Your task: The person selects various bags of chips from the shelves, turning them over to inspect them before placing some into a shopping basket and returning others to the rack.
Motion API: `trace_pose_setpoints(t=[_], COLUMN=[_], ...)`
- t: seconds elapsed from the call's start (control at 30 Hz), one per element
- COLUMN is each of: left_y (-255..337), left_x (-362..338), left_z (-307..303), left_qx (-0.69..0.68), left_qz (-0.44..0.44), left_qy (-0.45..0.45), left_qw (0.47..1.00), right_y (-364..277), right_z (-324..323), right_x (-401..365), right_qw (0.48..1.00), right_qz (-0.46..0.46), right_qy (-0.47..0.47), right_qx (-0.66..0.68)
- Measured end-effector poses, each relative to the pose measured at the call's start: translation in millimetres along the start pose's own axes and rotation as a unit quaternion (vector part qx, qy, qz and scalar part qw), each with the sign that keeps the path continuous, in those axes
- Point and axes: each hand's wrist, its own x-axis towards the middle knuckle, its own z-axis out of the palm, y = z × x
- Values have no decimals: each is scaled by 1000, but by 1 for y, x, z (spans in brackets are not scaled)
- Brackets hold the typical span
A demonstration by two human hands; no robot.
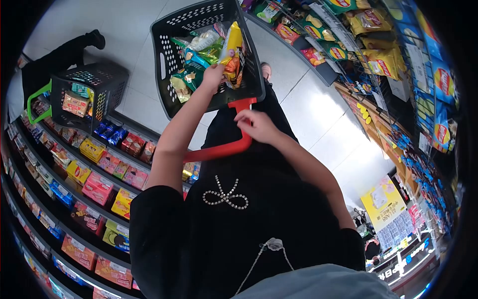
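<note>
A dark grey shopping basket (pixel 259 92) with perforated walls stands in front of my legs, several snack bags inside. My left hand (pixel 214 78) reaches into it, fingers closed on a yellow snack packet (pixel 232 42). Beneath that hand lie a dark green snack bag (pixel 193 77) and a teal one. An orange and yellow packet (pixel 233 70) sits at the basket's right side. At the red basket handle (pixel 219 151), my right hand (pixel 258 127) has its fingers curled around the upright part; the hand is slightly blurred.
Shelves of boxed snacks (pixel 99 188) run along the left. Chip bags (pixel 381 62) hang on racks at the right. Another person's leg (pixel 59 52) and a second basket (pixel 107 74) with a green handle are at upper left. A yellow sign (pixel 382 202) stands at lower right.
</note>
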Motion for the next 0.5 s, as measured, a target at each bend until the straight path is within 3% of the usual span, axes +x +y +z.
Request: trace_pose_setpoints(t=[0.1,0.27,0.37,0.47,0.5], left_y=[32,63,68,68,68], left_x=[-57,-137,-171,-194,-201], left_z=[-21,-31,-31,-33,-33], left_qx=[-92,-194,-243,-269,-282], left_qz=[7,69,84,89,89], left_qy=[-76,-164,-234,-336,-377], left_qw=[993,965,938,898,878], right_y=[25,4,-9,-47,-53], right_z=[-16,-62,-71,-63,-60], right_x=[-7,-25,-34,-43,-48], right_qw=[978,937,938,897,888], right_qz=[-13,3,31,56,33], right_qy=[171,311,297,287,241], right_qx=[117,162,178,332,390])
